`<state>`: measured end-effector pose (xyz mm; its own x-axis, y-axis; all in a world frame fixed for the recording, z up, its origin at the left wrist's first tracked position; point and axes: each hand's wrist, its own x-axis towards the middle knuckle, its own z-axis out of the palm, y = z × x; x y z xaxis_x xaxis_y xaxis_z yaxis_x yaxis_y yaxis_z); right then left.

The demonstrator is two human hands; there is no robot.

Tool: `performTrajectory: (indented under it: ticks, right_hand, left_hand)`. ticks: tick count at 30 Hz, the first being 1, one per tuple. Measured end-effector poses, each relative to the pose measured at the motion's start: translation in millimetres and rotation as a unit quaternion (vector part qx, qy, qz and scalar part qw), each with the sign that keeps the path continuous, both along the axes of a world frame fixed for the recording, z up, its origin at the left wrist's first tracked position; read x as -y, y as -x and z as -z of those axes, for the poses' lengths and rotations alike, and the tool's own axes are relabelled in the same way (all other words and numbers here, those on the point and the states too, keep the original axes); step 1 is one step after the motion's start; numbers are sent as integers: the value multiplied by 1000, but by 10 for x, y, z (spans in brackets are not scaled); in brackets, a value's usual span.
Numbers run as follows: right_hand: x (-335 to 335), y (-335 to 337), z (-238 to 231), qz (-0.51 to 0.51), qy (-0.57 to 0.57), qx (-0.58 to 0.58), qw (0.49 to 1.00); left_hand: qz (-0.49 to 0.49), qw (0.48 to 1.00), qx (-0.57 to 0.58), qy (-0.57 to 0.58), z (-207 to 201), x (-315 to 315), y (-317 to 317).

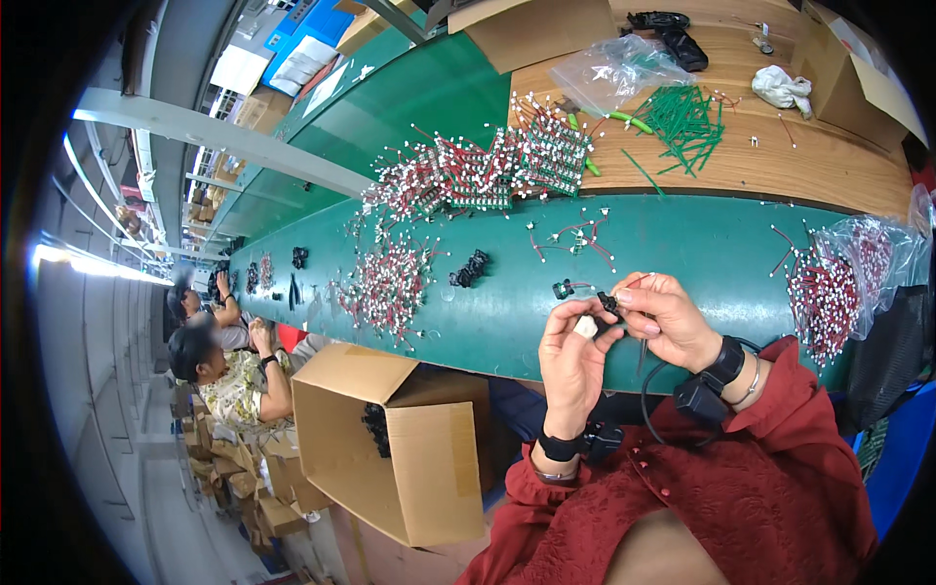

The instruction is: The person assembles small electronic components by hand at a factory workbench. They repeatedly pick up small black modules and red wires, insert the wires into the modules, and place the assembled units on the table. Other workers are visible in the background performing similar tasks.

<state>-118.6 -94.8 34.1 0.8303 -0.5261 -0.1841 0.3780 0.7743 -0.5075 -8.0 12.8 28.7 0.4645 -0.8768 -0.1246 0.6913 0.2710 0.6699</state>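
Note:
Close above the near edge of the green work surface, my two hands meet around a small black plastic part (609,303). My left hand (568,363) grips it between thumb and fingers; a white patch, perhaps a wrap, shows at a fingertip. From the other side, my right hand (665,317) pinches the same part, and its fingers partly hide it. Just left of them on the surface lies another small black part (564,290) with a short red wire. Beyond it are a few loose red-and-white wire leads (582,234).
Left lie a cluster of black parts (469,269), a heap of wire leads (385,290) and wired green circuit boards (556,161). Another lead pile (822,298) sits right. Green sticks (682,125) rest on the wooden table. An open carton (434,473) stands below; co-workers (229,369) sit far left.

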Motion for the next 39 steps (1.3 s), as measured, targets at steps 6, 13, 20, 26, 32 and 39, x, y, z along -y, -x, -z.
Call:
performTrajectory:
  ticks: [6, 13, 20, 26, 32, 39]
  right_hand:
    - [-18, -4, -24, 156, 460, -121, 866]
    - [-5, 26, -66, 190, 706, -156, 664]
    - [141, 101, -58, 104, 565, -138, 807]
    - [109, -97, 218, 149, 445, -234, 851]
    - [97, -1, 142, 109, 652, -269, 700]
    - [52, -3, 30, 144, 782, -242, 555]
  left_hand:
    - [39, 995, 56, -70, -88, -97, -166]
    - [62, 987, 108, -103, -34, -29, -212]
    - [19, 993, 83, -86, 162, -50, -323]
    - [3, 996, 72, -58, 314, -87, -277]
    - [-22, 990, 123, -63, 331, -83, -334]
    - [-44, 972, 213, -89, 296, -115, -353]
